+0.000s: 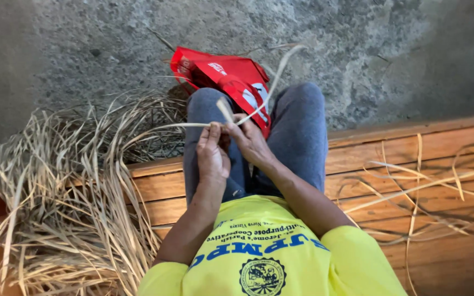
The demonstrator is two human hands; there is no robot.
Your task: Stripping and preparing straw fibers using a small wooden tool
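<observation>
Head view: wooden bench [412, 159] over rough concrete floor [357, 49]

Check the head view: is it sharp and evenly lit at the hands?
Head view: soft, even light, no glare; left hand and right hand fairly sharp, pinching a pale strip; the straw pile goes soft toward the frame edge; the floor darkens at the corners.

1. Shirt [270, 257]: yellow, short sleeves ending above the elbows.
2. Shirt front: blue lettering in curved rows, with a round dark-blue emblem beneath it.
3. Trousers [303, 131]: grey-blue knit fabric, covering both legs to the knees and beyond.
4. Forearms: bare, no watch or bands seen.
5. Left hand [212, 156] and right hand [250, 142]: bare, no gloves, no rings visible.
</observation>
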